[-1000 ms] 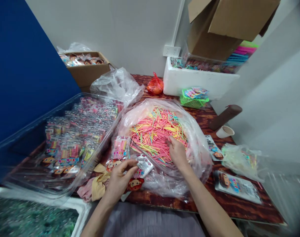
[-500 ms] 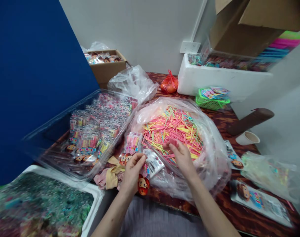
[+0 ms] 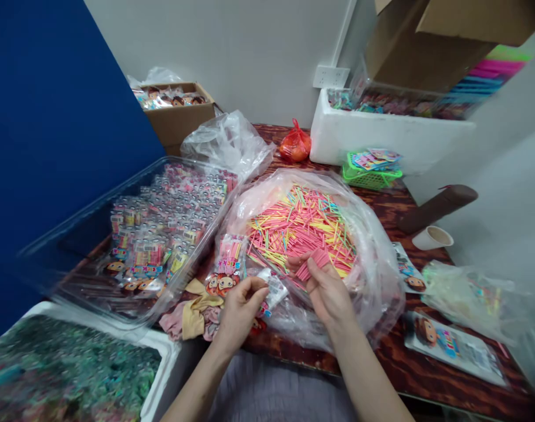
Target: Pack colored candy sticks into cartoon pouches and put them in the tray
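My right hand (image 3: pixel 331 296) is closed round a small bunch of pink sticks (image 3: pixel 314 265), just above the near edge of a clear plastic bag (image 3: pixel 377 252) heaped with pink, yellow, green and blue sticks (image 3: pixel 302 225). To its left, my left hand (image 3: pixel 241 308) pinches a small printed plastic packet (image 3: pixel 264 310), mostly hidden behind the fingers. Beyond that hand lies a filled packet (image 3: pixel 229 258) with pink sticks and cartoon heads. White-backed packaging (image 3: pixel 276 292) lies between the hands.
A clear tray (image 3: pixel 162 310) of filled packets stands left, with crumpled cloths (image 3: pixel 195 310) beside it. A foam box (image 3: pixel 166 346) sits front left. Rightward are a paper cup (image 3: pixel 432 237), a printed bag pack (image 3: pixel 454 349) and a green basket (image 3: pixel 371 176).
My right hand has turned and drawn slightly nearer, bringing the pink bunch into clear sight. The packet at my left hand is more hidden. The whole view has shifted a little.
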Demonstrator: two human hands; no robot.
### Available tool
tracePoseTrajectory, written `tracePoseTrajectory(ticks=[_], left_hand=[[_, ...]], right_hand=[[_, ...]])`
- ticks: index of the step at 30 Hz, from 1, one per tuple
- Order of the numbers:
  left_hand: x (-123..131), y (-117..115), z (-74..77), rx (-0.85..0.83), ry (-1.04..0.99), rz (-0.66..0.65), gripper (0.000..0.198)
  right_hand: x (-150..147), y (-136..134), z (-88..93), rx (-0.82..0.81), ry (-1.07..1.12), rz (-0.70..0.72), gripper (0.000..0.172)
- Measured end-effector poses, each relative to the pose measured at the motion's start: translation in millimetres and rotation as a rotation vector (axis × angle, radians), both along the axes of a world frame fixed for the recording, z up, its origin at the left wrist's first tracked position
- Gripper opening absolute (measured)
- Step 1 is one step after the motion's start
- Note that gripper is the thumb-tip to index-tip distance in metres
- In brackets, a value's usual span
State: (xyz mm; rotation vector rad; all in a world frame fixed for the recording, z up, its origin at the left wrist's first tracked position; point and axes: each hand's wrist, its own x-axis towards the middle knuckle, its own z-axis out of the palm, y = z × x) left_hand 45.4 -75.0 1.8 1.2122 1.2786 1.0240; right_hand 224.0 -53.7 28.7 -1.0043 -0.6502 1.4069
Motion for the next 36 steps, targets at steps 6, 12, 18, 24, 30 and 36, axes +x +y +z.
tracePoseTrajectory(ticks=[6,12,18,24,30,36], left_hand=[[-4,0,0.5,0.064,0.117,0.017,0.022],[1,-4,-5.5,0.072,0.085,0.090,0.018],[3,-1,-5.0,0.020,-0.038,0.087,0.018],[-2,-1,0.8,0.120,0.140,0.008,0.028],[1,-2,-3.3,0.112,0.138,-0.021,0.018],[2,-9,1.5,0.117,0.167,0.110,0.019]], right_hand=[[-2,5,6.7,0.001,0.107,0.015,0.017],[-4,10,4.5,0.010,0.221,0.043,0.013],[-24,0,4.4,-0.021,0.297,0.042,0.015],[-29,-2,7.6,-0.027,0.353,-0.003,0.021],[-15,3,8.1,-0.004,0.335,-0.077,0.022],[-10,4,6.1,0.013,0.396,-0.022,0.015]])
